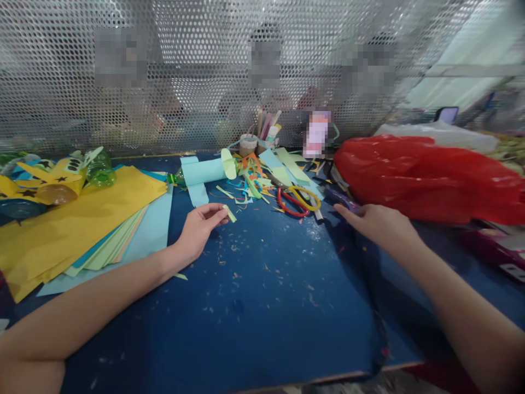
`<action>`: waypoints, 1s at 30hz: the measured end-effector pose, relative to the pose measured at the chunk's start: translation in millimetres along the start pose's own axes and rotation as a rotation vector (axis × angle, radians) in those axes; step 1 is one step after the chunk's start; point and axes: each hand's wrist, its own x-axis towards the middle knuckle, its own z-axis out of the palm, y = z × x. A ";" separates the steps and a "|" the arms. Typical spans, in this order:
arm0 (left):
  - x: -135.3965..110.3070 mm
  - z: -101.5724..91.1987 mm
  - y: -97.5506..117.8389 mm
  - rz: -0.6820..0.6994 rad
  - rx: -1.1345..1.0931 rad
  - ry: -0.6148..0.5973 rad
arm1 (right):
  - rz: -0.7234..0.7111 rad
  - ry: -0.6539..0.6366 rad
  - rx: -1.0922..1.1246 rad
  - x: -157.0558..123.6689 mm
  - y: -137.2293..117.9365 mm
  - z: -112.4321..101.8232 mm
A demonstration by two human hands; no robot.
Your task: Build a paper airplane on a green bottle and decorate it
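Note:
My left hand (207,227) is closed, pinching a small pale green paper strip (230,213) between thumb and fingertips above the blue table. Just beyond it lies a green plastic bottle (177,178) wrapped in light blue paper (203,172), with a pale green paper oval (228,164) at its right end. At the right, my right hand (379,221) is at a dark purple object (341,198), whose kind I cannot make out. The thumb points left, while the other fingers are mostly hidden. Red- and yellow-handled scissors (293,202) lie left of this hand.
Coloured paper sheets (82,219) and decorated bottles (61,180) cover the left side. Paper scraps (254,180), a pot of sticks (264,137) and a phone (316,134) are at the back. A red plastic bag (426,178) fills the right. Perforated metal mesh (197,65) stands behind.

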 end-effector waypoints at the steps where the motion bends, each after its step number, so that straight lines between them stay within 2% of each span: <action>1: -0.4 0.2 0.6 0.000 -0.002 0.007 | -0.013 -0.021 0.007 0.0 1.6 0.1; 6: -3.2 0.6 2.7 0.003 -0.010 0.004 | -0.003 -0.073 0.097 5.0 9.4 1.7; 10: -4.1 -0.3 2.0 0.004 0.003 0.012 | 0.065 -0.028 0.319 8.5 16.0 7.9; 12: -3.8 -1.0 1.3 0.007 0.008 0.014 | 0.176 0.031 0.645 5.1 14.9 10.1; 15: -3.1 -1.7 0.6 0.008 0.015 0.007 | 0.279 0.163 1.346 -4.9 7.5 7.1; 18: -3.1 -1.5 0.5 0.010 0.017 -0.001 | 0.322 0.264 1.759 -11.0 -2.4 -2.1; 19: -3.2 -1.3 0.7 0.011 0.018 -0.001 | 0.307 0.259 1.845 -11.1 -5.9 -5.3; 21: -3.2 -0.6 1.5 0.015 0.020 0.001 | 0.205 0.154 1.961 -10.3 -14.2 -10.0; 24: -1.6 -0.5 3.2 0.018 0.017 0.017 | 0.085 -0.015 1.996 -13.1 -32.9 -14.4; 26: 1.3 -2.0 3.9 0.034 0.014 0.031 | 0.049 0.027 2.002 -19.9 -49.8 -18.5; 27: 3.3 -3.3 4.0 0.048 0.015 0.035 | -0.030 0.066 2.000 -24.1 -58.8 -21.4; 30: 10.1 -8.3 3.1 0.103 0.028 0.046 | -0.331 0.029 1.872 -35.9 -85.7 -30.5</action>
